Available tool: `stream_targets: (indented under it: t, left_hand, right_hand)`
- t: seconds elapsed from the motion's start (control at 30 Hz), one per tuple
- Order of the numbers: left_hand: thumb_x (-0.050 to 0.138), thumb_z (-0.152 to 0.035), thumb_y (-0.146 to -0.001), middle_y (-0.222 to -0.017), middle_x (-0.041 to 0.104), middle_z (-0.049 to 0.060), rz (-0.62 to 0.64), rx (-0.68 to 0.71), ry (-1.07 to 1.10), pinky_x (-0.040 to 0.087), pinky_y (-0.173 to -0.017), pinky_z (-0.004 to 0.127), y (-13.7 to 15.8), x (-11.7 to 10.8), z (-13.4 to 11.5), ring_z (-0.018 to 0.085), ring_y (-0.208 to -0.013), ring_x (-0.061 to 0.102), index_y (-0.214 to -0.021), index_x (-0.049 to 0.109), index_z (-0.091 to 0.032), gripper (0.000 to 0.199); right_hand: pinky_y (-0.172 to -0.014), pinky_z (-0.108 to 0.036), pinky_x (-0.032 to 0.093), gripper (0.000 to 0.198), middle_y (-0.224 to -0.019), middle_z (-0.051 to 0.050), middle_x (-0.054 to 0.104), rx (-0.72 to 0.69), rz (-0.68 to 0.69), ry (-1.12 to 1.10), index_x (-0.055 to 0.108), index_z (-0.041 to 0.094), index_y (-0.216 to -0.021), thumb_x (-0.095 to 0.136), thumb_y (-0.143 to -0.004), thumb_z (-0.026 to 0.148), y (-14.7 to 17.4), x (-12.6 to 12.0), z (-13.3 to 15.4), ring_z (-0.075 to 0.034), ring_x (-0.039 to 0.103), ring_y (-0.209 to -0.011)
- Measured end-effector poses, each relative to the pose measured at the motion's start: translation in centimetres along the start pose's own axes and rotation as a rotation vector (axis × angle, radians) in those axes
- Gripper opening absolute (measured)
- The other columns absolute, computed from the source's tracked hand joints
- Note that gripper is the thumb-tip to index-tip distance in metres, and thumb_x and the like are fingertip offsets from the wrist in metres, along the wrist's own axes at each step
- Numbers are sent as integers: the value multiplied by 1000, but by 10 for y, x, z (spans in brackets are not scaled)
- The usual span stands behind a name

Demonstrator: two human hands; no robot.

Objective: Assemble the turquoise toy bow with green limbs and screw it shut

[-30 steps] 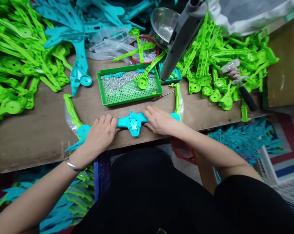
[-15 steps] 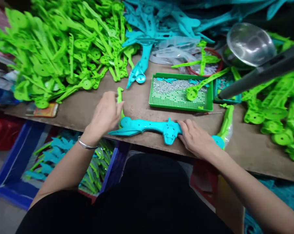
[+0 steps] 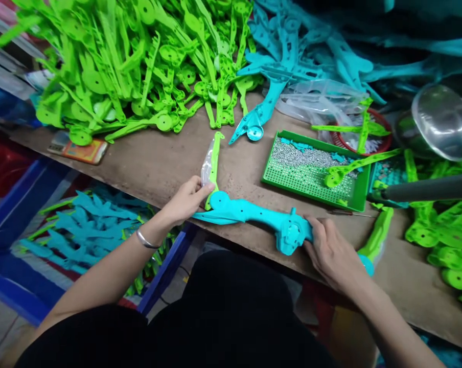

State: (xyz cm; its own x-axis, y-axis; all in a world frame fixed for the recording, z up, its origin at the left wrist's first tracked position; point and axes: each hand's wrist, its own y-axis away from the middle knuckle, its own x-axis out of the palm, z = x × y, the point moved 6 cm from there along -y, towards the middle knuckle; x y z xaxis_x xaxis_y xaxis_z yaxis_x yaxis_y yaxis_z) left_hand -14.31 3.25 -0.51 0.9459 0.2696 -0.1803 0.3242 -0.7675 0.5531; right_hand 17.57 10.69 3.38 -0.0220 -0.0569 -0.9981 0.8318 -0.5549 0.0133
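A long teal plastic toy body (image 3: 246, 212) lies across the front of the table, with a head-like knob at its right end. My right hand (image 3: 330, 250) is closed on it just past that knob. At its left end a green plastic arm (image 3: 214, 161) with a clear piece along its side stands out away from me, against a round teal joint. My left hand (image 3: 188, 199) pinches the lower part of this arm between thumb and fingers. Another green arm (image 3: 380, 232) with a teal round end lies beyond my right wrist.
A green perforated tray (image 3: 303, 190) holds many screws and small teal bits. Piles of green parts (image 3: 139, 66) and teal parts (image 3: 292, 46) fill the back. A metal bowl (image 3: 443, 120) and grey bar (image 3: 430, 188) stand right. A blue crate (image 3: 8, 204) sits lower left.
The view has shifted, so the table things appear further right and lower. My left hand has moved down the green arm to its lower part, uncovering its clear side. My right hand keeps its grip.
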Motion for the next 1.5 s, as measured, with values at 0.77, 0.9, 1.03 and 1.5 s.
stream_targets:
  t: [0.77,0.9,1.03,1.5]
  left_hand:
    - [63,-18,-89,-98,58,2,641,194,224,50,-61,20,23,2,1,11,-75,62,-158,0,-32,95]
    - [63,-13,-87,-104,59,4,705,243,255,55,-69,23,23,2,3,13,-82,65,-158,-9,-36,104]
    - [66,-12,-86,-114,62,8,711,256,287,58,-73,26,24,3,1,17,-89,69,-158,-8,-37,107]
    - [76,-15,-76,-108,72,9,605,230,306,60,-63,26,24,0,0,19,-76,72,-160,0,-32,115]
  right_hand:
    - [-68,-36,55,59,-111,-16,51,43,136,-101,28,14,-151,47,-96,26,9,1,-11,-27,61,-89]
    - [-71,-37,55,60,-111,-16,51,32,127,-111,27,13,-152,46,-96,27,7,-1,-10,-28,60,-91]
    - [-74,-37,56,63,-115,-18,51,30,128,-133,26,14,-153,48,-96,27,7,-1,-9,-28,59,-96]
    - [-78,-41,56,68,-118,-20,51,52,155,-155,23,15,-154,54,-94,27,17,2,-16,-31,57,-103]
